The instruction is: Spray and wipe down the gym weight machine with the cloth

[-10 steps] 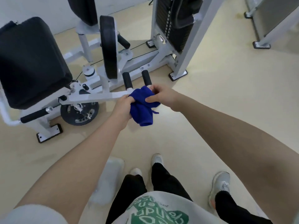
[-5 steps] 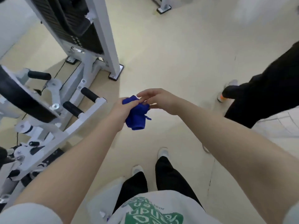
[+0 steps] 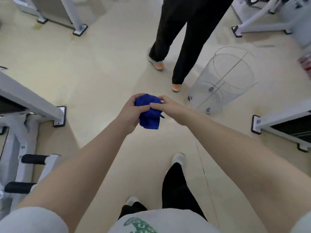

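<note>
Gym floor (image 3: 101, 68), cream; weight machine (image 3: 25, 148) now at 9 o'clock, off-centre since turning away; blue cloth (image 3: 149, 113) bunched centrally, left hand (image 3: 133, 113) gripping, right hand (image 3: 165, 106) pinching; wiping paused.

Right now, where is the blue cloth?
In the head view the blue cloth is near the centre, bunched between the left hand and right hand, above the floor, left of the wire basket.

Both bare forearms stretched forward, meeting at centre. Left hand (image 3: 130, 113) curled round a bunched blue terry cloth (image 3: 149, 112); right hand (image 3: 168, 107) pinching its top edge with fingertips.
</note>
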A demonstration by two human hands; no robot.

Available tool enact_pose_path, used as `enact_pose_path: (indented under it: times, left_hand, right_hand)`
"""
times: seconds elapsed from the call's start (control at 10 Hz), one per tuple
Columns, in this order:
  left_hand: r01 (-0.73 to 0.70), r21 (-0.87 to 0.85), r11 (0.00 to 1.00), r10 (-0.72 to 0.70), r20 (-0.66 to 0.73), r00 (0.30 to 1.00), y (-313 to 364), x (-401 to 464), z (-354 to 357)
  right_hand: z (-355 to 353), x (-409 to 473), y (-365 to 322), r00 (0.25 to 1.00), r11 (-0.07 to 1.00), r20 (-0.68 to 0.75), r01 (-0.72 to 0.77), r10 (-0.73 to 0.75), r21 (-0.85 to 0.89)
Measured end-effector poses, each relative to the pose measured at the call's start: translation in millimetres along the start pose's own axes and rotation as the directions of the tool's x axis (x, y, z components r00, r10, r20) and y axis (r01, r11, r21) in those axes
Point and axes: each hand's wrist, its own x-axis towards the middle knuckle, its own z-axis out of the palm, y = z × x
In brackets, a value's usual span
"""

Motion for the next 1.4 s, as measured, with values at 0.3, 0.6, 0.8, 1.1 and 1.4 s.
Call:
enact_pose_path:
  times: [0.3, 0.6, 0.8, 1.1, 1.4]
  left_hand:
    - [0.059, 0.012, 0.998, -0.061, 0.144, 0.988, 31.4, 123.1, 190.7]
    - [0.078, 0.254, 0.964, -0.145, 0.254, 0.956, 54.8, 245.0, 324.1]
    - [0.19, 0.284, 0.94, -0.258, 0.223, 0.94, 69.9, 344.5, 410.8]
    - [0.216, 0.624, 0.751, -0.423, 0.202, 0.884, 87.6, 467.6, 505.2]
    - [0.244, 0.668, 0.703, -0.379, 0.062, 0.923, 87.3, 477.1, 480.2]
  right_hand:
    - [-225.3, 13.4, 14.7, 0.996, 0.965, -0.071, 0.065, -0.049, 0.253]
    - [-381.8, 49.7, 34.8, 0.96, 0.924, -0.28, 0.094, 0.014, 0.369]
    - [-483.3, 89.3, 39.5, 0.876, 0.835, -0.434, 0.071, 0.21, 0.546]
    - [-607.0, 156.4, 51.8, 0.697, 0.838, -0.578, -0.059, 0.424, 0.543]
    - [-624.4, 160.5, 64.0, 0.766, 0.889, -0.484, -0.249, 0.424, 0.385]
